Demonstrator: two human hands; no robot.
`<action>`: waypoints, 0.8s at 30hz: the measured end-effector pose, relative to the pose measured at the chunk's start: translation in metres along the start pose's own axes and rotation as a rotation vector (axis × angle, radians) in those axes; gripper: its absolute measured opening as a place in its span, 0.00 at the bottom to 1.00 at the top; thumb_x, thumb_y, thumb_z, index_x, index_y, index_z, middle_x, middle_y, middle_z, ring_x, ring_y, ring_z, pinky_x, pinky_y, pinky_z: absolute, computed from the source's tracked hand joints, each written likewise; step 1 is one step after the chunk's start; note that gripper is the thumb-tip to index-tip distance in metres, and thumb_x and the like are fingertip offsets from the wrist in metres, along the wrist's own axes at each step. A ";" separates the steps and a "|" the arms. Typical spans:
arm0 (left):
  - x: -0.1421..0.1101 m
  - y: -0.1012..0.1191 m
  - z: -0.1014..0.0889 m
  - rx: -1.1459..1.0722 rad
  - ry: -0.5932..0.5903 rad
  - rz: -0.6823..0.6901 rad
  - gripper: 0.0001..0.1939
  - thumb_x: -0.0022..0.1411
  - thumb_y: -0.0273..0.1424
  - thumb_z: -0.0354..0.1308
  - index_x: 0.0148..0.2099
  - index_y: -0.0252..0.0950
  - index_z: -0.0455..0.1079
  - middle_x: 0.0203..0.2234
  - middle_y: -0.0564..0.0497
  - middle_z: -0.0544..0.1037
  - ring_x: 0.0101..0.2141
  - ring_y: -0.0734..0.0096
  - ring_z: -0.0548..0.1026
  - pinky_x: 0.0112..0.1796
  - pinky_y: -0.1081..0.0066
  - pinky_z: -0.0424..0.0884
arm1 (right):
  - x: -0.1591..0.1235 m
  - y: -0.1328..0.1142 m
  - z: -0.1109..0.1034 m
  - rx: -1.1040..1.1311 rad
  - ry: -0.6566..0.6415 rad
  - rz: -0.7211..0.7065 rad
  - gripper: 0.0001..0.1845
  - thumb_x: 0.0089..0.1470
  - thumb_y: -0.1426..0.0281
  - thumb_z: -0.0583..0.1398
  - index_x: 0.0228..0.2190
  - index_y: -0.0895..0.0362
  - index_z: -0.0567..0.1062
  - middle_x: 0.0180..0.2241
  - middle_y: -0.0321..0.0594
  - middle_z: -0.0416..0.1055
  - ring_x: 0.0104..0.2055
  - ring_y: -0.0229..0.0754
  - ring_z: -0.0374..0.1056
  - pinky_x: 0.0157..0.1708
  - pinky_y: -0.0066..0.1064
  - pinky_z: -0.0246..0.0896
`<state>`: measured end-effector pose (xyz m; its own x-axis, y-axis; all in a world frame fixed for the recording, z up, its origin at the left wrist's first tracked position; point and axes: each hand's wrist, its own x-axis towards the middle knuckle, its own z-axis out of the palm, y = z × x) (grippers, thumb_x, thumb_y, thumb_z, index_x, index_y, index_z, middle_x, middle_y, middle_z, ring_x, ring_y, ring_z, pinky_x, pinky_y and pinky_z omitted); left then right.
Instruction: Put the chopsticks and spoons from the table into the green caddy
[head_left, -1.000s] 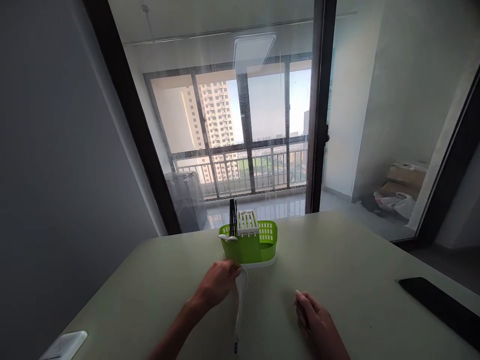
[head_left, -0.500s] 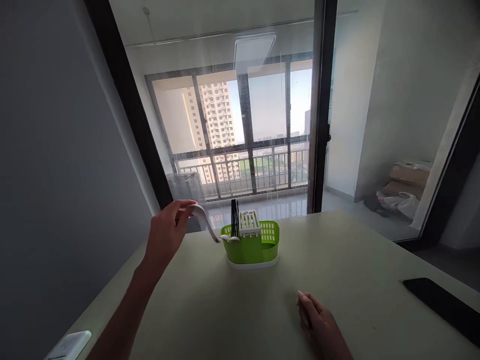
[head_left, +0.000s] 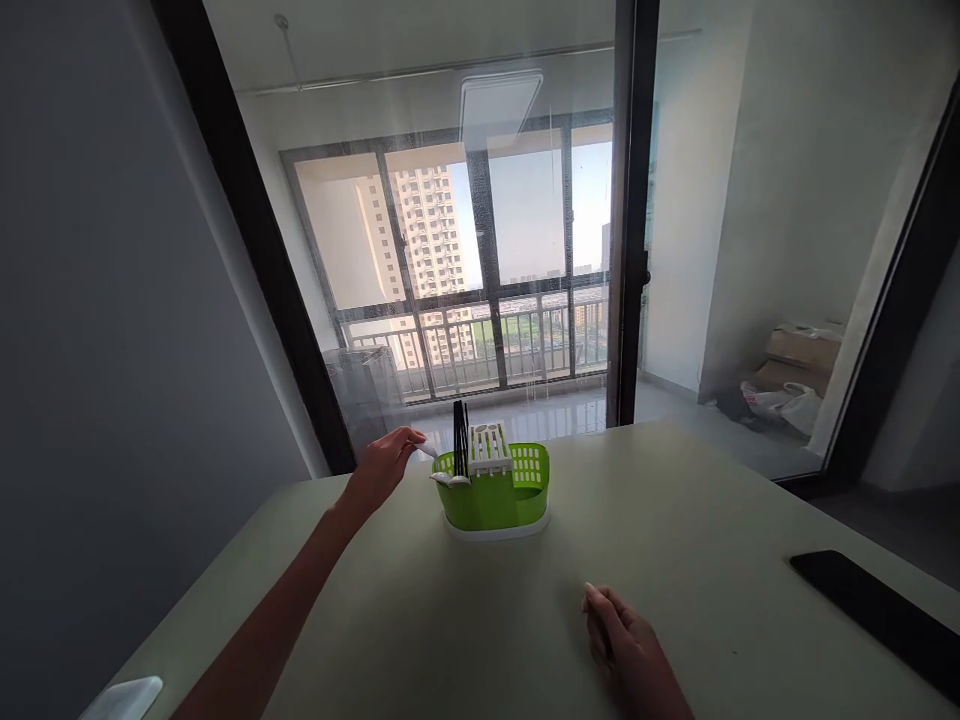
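Observation:
My left hand (head_left: 386, 463) is closed around a white spoon (head_left: 426, 449) at the left rim of a green plastic cutlery basket (head_left: 491, 505). Only a short piece of this spoon shows; its far end is hidden at the basket. Black chopsticks (head_left: 459, 440) stand upright in the basket's left part, with white spoon bowls (head_left: 450, 480) leaning over the front rim beside them. A white slotted rack (head_left: 489, 447) sits on the basket's middle. Nearer to me, my right hand (head_left: 622, 635) rests on the table, its fingers curled in and nothing visible in them.
The pale table (head_left: 450, 620) ends at the glass door with dark frames (head_left: 626, 250). A flat black object (head_left: 862, 610) lies at the right, and a white object (head_left: 124, 697) at the lower left edge. Beyond the glass, boxes and bags (head_left: 787, 400) lie on the floor.
My left hand has moved right and slightly down, bringing the spoon to the basket's left rim, so less of it shows. My right hand stays curled on the table. The view has shifted slightly.

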<state>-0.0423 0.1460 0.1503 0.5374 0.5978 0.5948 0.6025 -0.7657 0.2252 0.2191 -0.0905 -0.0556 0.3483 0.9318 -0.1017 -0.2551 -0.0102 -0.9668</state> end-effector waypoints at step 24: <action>-0.081 -0.036 0.065 -0.259 0.107 -0.386 0.17 0.62 0.38 0.53 0.51 0.38 0.69 0.49 0.43 0.78 0.44 0.60 0.80 0.44 0.61 0.76 | 0.005 -0.014 0.013 -0.567 -0.006 -0.321 0.19 0.61 0.52 0.53 0.32 0.52 0.73 0.26 0.34 0.70 0.26 0.41 0.66 0.27 0.30 0.62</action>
<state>-0.0688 0.1405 0.0440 0.2311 0.8327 0.5031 0.5717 -0.5347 0.6223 0.2129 -0.0813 -0.0400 0.3226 0.9224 0.2123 0.3765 0.0807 -0.9229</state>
